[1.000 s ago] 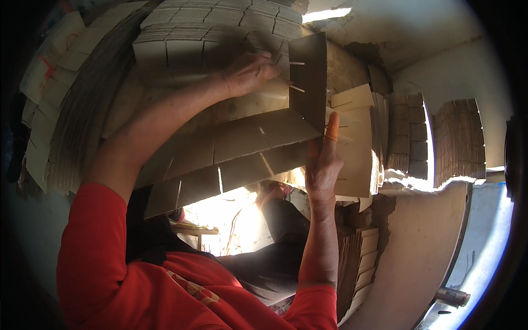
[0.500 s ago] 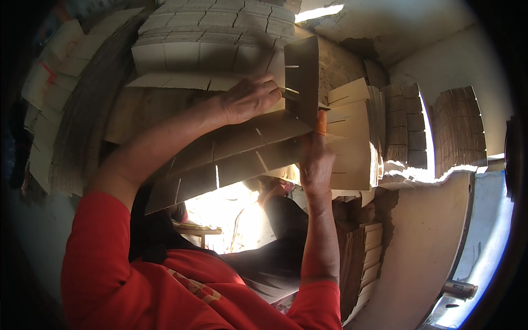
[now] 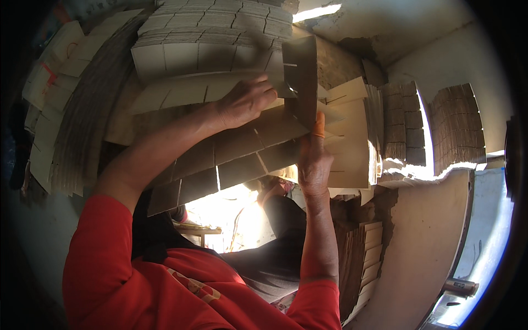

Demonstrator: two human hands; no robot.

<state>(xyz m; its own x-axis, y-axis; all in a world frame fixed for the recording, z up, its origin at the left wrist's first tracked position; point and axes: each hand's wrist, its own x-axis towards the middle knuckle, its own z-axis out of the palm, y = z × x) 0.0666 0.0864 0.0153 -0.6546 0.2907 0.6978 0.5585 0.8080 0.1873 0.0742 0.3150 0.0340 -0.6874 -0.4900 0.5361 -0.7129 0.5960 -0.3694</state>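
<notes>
My left hand (image 3: 247,102) is closed, its fingers pinched at the edge of a long pale slotted cardboard strip (image 3: 179,93). My right hand (image 3: 315,165) grips dark slotted cardboard strips (image 3: 236,170), which slant down to the left below my left forearm. An orange cover (image 3: 319,124) is on the right thumb, which presses near the base of a short upright cardboard piece (image 3: 301,71). This short piece stands crosswise at the right ends of the long strips. The fingers of the right hand are mostly hidden behind the cardboard.
Tall stacks of slotted cardboard (image 3: 214,33) stand at the back, with another stack (image 3: 82,110) at the left. Pale short pieces (image 3: 349,148) and bundled pieces (image 3: 456,126) sit to the right. More cardboard (image 3: 371,258) is low beside my right forearm. A small wooden stool (image 3: 201,230) shows below.
My left hand has shifted slightly left, and the pale strip has tipped so more of its face shows. The right hand and the dark strips have barely moved.
</notes>
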